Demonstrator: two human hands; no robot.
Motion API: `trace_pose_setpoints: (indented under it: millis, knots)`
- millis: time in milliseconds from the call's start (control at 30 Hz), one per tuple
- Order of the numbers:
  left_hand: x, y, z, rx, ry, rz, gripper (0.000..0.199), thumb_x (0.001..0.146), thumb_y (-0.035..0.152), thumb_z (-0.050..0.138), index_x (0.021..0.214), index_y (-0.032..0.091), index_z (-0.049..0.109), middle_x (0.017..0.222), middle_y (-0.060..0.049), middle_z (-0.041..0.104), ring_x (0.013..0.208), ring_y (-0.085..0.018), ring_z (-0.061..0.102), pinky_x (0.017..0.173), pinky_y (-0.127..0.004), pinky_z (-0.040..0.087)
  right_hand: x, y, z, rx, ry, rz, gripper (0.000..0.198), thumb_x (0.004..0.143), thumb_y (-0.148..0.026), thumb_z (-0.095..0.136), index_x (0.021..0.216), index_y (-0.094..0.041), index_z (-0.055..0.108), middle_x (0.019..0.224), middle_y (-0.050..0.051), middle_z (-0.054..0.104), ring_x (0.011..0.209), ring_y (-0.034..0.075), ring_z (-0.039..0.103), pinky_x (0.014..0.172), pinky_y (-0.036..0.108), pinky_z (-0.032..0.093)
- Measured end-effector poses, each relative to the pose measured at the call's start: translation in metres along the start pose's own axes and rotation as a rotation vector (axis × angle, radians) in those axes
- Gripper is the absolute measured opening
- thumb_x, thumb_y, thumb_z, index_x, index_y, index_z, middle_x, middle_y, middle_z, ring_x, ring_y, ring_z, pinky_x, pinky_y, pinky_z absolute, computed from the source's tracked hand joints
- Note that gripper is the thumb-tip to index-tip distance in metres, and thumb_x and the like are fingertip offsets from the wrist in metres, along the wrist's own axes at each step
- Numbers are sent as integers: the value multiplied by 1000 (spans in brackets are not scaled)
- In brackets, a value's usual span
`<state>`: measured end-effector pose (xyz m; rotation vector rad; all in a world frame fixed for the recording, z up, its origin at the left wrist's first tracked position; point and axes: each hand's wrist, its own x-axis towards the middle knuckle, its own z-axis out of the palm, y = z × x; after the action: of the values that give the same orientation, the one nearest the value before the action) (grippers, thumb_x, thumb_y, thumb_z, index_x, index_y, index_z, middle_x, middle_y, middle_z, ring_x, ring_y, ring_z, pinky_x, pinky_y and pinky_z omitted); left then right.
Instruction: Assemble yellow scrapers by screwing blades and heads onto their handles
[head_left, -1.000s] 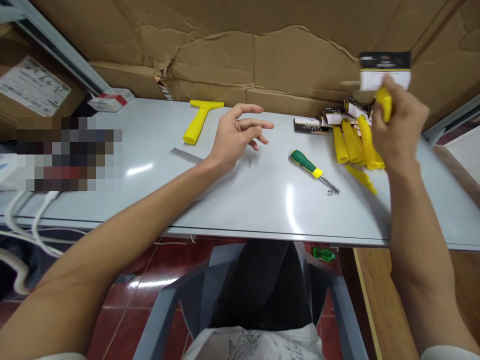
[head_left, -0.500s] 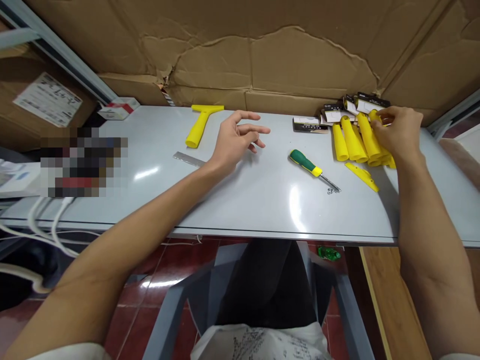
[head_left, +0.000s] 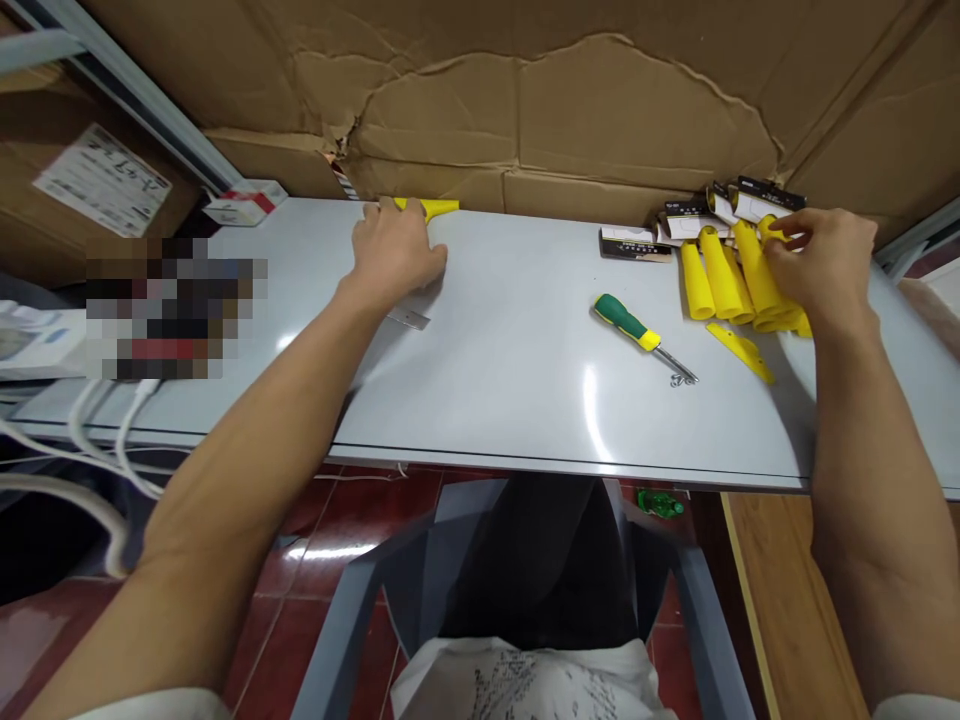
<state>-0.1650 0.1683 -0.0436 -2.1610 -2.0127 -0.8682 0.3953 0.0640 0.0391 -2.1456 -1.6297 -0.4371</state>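
Head view: left hand (head_left: 397,250) covers part of a narrow yellow plastic piece (head_left: 441,207), white tabletop (head_left: 487,400) rear left; grip hidden. Right hand (head_left: 829,260), curled, at clustered yellow tubular plastic handles (head_left: 721,282), rear right; pinch cannot be told.

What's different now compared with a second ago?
The left hand moved leftward and farther back, over the yellow T-shaped handle; any grip is hidden. The right hand lowered a carded yellow handle to the pile of yellow handles; whether it let go is unclear. The green-and-yellow screwdriver stayed put.
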Motion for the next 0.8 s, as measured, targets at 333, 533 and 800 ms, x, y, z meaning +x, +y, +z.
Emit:
trace_pose_setpoints:
  millis: [333,533,800]
  knots:
    - [-4,13,0,203,-94,-65,104,94,85,2,155,20,56,157,-17,70,148,-31,52,110,-60,38,16,3,12,103,66,119,33,85,-2,90,113,-19,93,100,16,90,85,19,78,91,33,53]
    - [-11,59,-30,103,-4,-1,75,102,81,24,149,33,57,157,-8,67,140,-32,48,118,-62,40,8,1,2,131,214,10,32,95,-12,74,121,-19,91,114,15,89,103,26,83,97,37,57]
    - [-76,155,-51,-259,57,649,53,119,38,19,155,27,56,157,-11,67,144,-29,59,125,-58,48,-37,-76,-21,1036,-16,-146,25,101,-35,69,119,-25,83,115,13,86,101,26,80,87,40,61]
